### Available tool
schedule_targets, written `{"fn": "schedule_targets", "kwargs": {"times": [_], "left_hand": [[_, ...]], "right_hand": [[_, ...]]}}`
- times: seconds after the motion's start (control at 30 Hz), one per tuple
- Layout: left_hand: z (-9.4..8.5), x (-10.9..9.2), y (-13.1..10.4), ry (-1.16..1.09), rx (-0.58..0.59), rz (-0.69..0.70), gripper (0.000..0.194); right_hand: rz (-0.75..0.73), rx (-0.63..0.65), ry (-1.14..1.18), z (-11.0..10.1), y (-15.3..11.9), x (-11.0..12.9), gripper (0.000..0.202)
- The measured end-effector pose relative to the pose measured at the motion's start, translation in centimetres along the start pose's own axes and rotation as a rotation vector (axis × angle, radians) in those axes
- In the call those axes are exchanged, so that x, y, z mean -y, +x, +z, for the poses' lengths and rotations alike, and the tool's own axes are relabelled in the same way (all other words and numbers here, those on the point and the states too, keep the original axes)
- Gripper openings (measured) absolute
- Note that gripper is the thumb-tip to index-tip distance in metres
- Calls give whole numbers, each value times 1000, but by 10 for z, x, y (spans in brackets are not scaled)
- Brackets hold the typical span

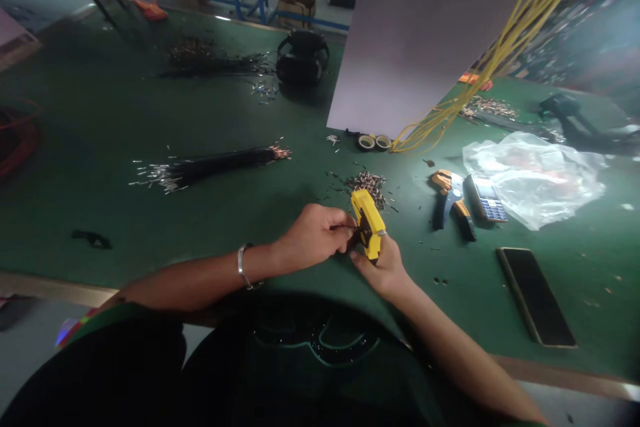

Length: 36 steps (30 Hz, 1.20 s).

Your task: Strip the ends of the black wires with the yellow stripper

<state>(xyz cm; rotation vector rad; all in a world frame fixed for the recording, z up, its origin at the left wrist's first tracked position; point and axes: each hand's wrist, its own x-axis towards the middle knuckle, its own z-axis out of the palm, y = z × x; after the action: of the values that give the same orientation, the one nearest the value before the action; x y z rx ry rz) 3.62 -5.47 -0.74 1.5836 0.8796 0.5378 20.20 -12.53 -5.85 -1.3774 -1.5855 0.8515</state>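
Note:
My right hand (384, 268) is wrapped round a yellow-and-black wire stripper (367, 220), held upright above the table's front part. My left hand (320, 237) is closed in a pinch at the tool's left side. Between its fingertips is a thin dark wire (354, 227), whose end meets the tool; most of the wire is hidden. Just behind the tool lies a pile of small brownish offcut pieces (373, 185). Farther left, a bundle of black wires (220, 163) has bare copper ends on the right and silvery tips on the left.
Orange-handled pliers (453, 200), a keypad phone (487, 199), a clear plastic bag (540, 177) and a smartphone (537, 297) lie to the right. Behind stand a grey panel (400, 40), tape rolls (367, 142) and hanging yellow wires (480, 80). More dark wires (215, 63) lie at the back left.

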Motion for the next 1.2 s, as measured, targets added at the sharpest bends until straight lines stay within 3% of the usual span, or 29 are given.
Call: {"fn": "schedule_targets", "kwargs": {"times": [0.1,0.2,0.37,0.7,1.2], "left_hand": [[-2,-6,0,-66,41,-63,15],[-2,-9,-2,-64,45,-34,15],[-3,-7,-5,-70,63,-17,7],[-4,-8,-5,-123,82,1,5],[-8,-2,-1,-124,122,59,28]], "right_hand": [[-120,-46,-215,-3,0,1,28],[-262,-89,-367,-4,0,2,36],[-359,-126,-439,-6,-1,6,32],[-419,-128,-575,-7,-4,4,23],[-401,-100,-676,-10,-6,5,16]]}}
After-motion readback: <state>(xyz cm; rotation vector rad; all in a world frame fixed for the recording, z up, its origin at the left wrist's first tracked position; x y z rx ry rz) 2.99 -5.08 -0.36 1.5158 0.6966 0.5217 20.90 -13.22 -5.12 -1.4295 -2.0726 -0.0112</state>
